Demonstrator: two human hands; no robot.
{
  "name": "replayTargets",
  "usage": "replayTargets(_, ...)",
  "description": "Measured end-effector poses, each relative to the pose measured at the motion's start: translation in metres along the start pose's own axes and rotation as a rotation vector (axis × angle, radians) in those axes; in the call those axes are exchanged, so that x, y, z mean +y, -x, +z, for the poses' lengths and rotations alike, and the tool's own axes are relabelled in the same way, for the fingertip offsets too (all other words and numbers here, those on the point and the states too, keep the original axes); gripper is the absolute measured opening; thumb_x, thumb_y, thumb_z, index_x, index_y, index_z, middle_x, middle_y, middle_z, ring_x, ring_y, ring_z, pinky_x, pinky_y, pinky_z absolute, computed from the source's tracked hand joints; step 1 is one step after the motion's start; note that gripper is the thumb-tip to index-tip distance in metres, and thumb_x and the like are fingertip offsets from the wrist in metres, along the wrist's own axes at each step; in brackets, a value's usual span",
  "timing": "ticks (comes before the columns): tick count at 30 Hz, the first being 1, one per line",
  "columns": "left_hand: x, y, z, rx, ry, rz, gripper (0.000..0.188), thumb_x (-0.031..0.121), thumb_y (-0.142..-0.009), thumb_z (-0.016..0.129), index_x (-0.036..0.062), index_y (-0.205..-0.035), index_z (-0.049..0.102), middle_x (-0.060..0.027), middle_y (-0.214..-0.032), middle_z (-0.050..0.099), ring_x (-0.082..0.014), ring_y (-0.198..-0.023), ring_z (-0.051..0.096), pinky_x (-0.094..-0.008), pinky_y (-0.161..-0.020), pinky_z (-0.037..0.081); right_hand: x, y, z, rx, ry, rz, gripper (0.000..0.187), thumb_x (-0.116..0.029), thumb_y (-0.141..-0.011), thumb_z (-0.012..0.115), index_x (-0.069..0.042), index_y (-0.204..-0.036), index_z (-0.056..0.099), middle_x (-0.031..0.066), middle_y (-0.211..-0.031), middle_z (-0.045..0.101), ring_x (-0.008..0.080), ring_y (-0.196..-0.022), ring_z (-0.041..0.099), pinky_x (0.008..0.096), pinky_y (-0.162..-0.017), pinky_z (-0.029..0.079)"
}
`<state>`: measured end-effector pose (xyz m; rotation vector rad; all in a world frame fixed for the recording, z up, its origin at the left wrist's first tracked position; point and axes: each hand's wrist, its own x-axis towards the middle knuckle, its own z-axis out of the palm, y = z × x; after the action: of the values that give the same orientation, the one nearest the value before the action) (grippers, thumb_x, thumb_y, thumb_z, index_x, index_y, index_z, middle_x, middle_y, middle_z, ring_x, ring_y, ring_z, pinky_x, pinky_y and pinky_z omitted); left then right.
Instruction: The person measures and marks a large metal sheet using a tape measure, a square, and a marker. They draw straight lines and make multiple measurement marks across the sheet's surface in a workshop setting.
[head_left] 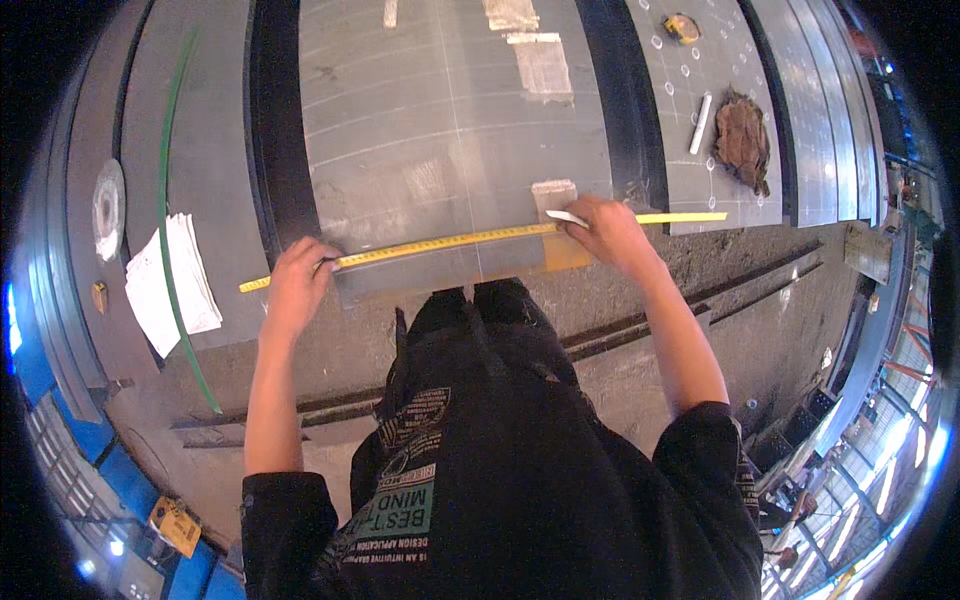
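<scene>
A long yellow measuring strip with fine dark marks lies across the near end of a wide grey metal plate. Its ends reach past both of my hands. My left hand is closed, fingers pinched together at the strip's left part by the plate's edge. Farther right, my right hand grips a slim white marking stick, its tip pointing left over the strip. That hand also rests on the strip. Thin pale lines cross the plate, and one runs lengthwise down its middle.
On the left lie white paper sheets, a curved green strip and a grey disc. Rightward, a drilled-looking marked plate bears a brown rag, a white stick and a yellow tape measure. Dark gaps separate the plates.
</scene>
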<state>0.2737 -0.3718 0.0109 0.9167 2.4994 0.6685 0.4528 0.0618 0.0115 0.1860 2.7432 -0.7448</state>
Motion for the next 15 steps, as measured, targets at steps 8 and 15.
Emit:
replayTargets(8,-0.019,0.001,-0.014,-0.019,-0.107,-0.138,0.014,0.004,-0.08,0.071,0.0001,-0.093,0.066,-0.0148,-0.095,0.064,-0.0367,-0.096,0.061,-0.0456,-0.084,0.049,0.016,-0.005,-0.006,-0.097,0.14,-0.002,0.032,-0.021,-0.089,0.067,-0.014,-0.12,0.065,0.0132,-0.112,0.067,0.0384,-0.094,0.068,0.0496,-0.08,0.056)
replayTargets(15,-0.029,0.013,-0.014,-0.003,-0.196,-0.104,0.016,0.008,-0.079,0.074,0.003,-0.093,0.069,-0.0116,-0.095,0.064,-0.0335,-0.097,0.061,-0.0441,-0.087,0.048,0.006,-0.009,0.001,-0.077,0.178,-0.038,0.033,-0.022,-0.09,0.067,-0.013,-0.121,0.059,0.0126,-0.117,0.065,0.0393,-0.092,0.069,0.0515,-0.079,0.057)
